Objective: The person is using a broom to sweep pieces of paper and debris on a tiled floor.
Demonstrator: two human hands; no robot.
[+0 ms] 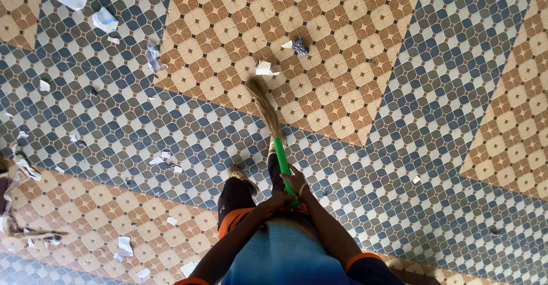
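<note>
My blue shirt [285,256] fills the bottom of the view. Both hands are wrapped around the broom's green handle [281,160]: right hand [296,180] higher, left hand [278,200] below. I judge I'm mid-sweep; the straw bristles [265,105] rest on the patterned tile floor [428,119], near a white paper scrap [264,68] and a grey crumpled wad [300,46].

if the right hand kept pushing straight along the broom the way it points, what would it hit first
The right hand points up the green handle to the bristles. Past the tip, the first thing is probably the white paper scrap, though depth is unclear.
</note>
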